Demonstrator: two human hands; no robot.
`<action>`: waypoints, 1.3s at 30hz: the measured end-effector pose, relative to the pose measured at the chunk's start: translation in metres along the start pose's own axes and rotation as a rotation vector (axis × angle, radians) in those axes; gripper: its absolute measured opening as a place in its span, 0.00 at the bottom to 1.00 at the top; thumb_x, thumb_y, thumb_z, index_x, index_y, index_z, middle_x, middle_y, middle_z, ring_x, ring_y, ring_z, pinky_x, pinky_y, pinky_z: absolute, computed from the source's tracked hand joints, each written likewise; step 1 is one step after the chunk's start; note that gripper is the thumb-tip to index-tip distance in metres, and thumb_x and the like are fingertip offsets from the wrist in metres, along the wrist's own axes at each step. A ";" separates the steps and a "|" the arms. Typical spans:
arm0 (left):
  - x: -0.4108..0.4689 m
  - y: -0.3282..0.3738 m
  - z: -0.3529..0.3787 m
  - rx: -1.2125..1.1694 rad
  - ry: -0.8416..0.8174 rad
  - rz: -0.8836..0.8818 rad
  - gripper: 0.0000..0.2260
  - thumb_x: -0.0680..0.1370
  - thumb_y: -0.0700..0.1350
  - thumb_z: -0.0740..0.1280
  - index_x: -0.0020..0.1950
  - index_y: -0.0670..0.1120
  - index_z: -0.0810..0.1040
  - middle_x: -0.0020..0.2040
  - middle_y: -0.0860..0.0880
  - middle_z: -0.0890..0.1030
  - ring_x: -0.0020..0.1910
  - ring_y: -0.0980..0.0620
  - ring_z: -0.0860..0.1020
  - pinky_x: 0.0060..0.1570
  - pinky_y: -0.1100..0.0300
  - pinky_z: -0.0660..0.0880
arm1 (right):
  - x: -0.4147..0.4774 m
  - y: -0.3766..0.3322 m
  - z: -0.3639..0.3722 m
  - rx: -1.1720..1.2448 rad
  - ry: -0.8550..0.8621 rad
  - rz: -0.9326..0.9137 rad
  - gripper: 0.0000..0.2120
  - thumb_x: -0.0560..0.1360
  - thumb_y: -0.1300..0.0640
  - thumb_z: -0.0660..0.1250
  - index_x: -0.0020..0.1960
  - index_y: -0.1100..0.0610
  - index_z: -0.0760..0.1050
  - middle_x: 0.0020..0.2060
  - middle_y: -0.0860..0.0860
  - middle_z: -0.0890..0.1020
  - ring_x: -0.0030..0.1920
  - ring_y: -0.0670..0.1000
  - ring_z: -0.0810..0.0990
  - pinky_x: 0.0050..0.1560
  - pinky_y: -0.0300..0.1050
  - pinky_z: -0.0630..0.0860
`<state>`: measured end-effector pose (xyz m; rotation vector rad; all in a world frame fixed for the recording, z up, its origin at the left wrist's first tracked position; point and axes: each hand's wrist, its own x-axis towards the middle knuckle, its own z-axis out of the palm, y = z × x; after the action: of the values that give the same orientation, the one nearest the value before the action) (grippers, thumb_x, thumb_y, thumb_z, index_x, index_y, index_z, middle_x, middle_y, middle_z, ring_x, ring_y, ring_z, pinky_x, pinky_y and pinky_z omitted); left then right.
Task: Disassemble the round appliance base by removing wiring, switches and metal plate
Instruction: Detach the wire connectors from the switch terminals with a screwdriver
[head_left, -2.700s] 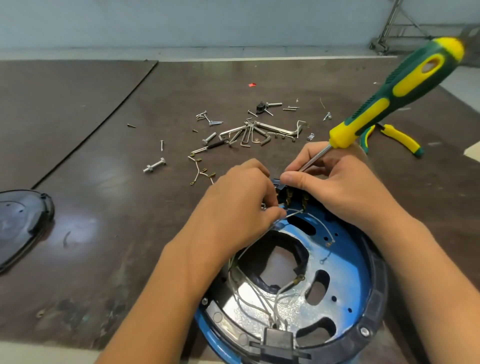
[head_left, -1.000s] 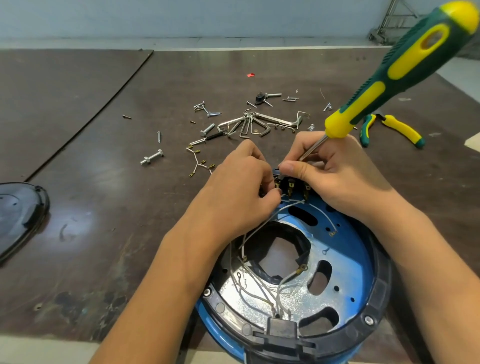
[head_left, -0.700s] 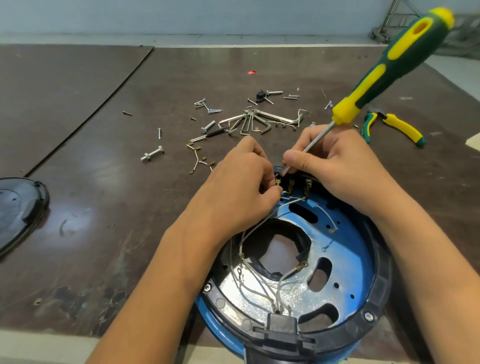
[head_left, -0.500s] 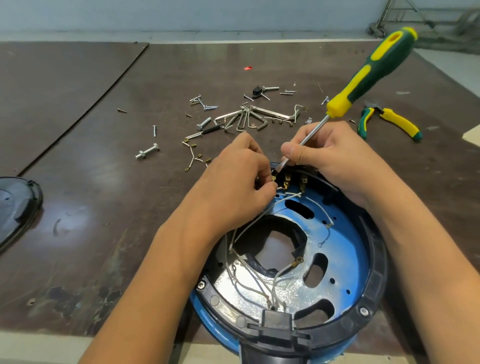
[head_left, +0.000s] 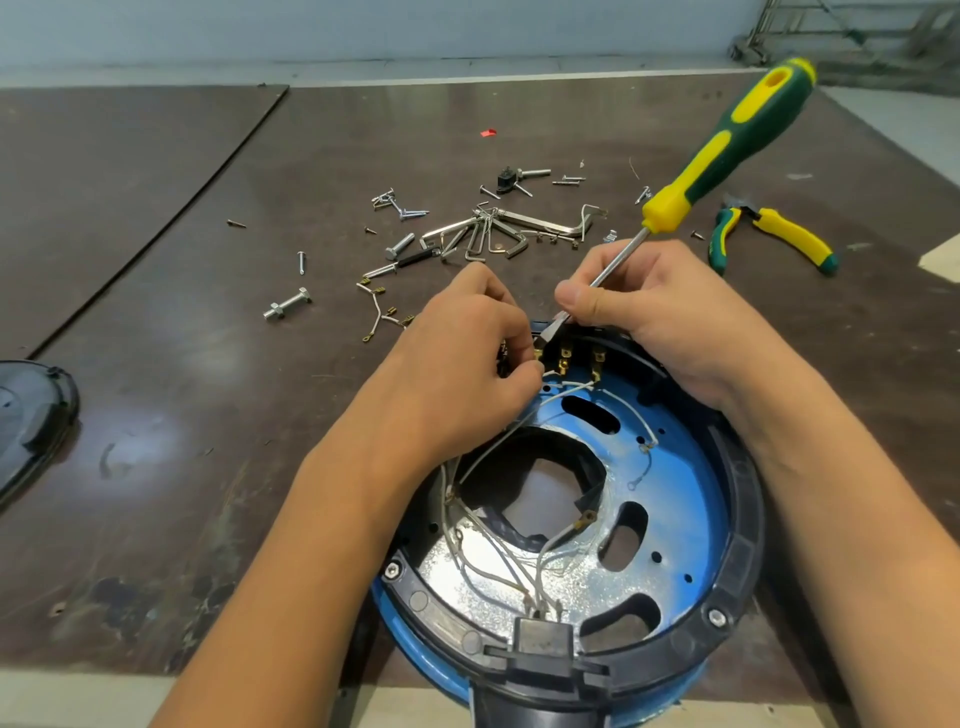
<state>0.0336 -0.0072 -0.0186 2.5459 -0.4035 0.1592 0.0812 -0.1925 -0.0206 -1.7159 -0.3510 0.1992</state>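
The round appliance base (head_left: 737, 525), a black ring around a blue metal plate (head_left: 680, 499), lies at the table's near edge. White wires (head_left: 498, 566) run from a black connector block (head_left: 543, 634) up to brass terminals (head_left: 566, 361) at the far rim. My left hand (head_left: 462, 358) pinches a wire end at the leftmost terminal. My right hand (head_left: 660, 317) grips the shaft of a green and yellow screwdriver (head_left: 727, 150), its tip pressed at that same terminal.
Loose screws, bolts, hex keys (head_left: 483, 234) and a removed wire piece (head_left: 382, 314) lie scattered beyond the base. Green and yellow pliers (head_left: 779, 234) lie at the right. A black cover (head_left: 31, 415) sits at the left edge.
The screwdriver handle has tilted lower and further from me, and its tip has slid down onto the leftmost terminal. My left hand stays pinched at the wire there.
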 end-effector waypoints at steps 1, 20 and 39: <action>0.000 0.000 0.000 0.001 0.001 -0.002 0.07 0.75 0.49 0.72 0.38 0.54 0.78 0.51 0.55 0.71 0.47 0.59 0.73 0.45 0.61 0.75 | -0.001 0.001 0.000 -0.011 -0.004 -0.032 0.11 0.77 0.64 0.72 0.37 0.55 0.79 0.33 0.53 0.84 0.36 0.47 0.84 0.41 0.39 0.81; -0.001 0.002 -0.002 -0.006 0.001 -0.005 0.09 0.75 0.49 0.72 0.37 0.55 0.77 0.51 0.55 0.71 0.45 0.60 0.72 0.42 0.61 0.73 | -0.001 -0.004 0.007 -0.454 0.040 -0.216 0.11 0.79 0.54 0.71 0.38 0.51 0.75 0.37 0.60 0.83 0.39 0.59 0.81 0.46 0.59 0.80; 0.001 0.002 0.000 0.023 -0.001 -0.009 0.07 0.75 0.47 0.72 0.38 0.53 0.78 0.50 0.54 0.71 0.42 0.59 0.72 0.39 0.67 0.67 | 0.012 0.004 0.002 -0.166 0.038 0.036 0.14 0.79 0.57 0.72 0.35 0.54 0.76 0.25 0.49 0.76 0.28 0.46 0.72 0.39 0.41 0.71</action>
<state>0.0336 -0.0089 -0.0173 2.5705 -0.3923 0.1600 0.0925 -0.1868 -0.0241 -1.8883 -0.3158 0.1675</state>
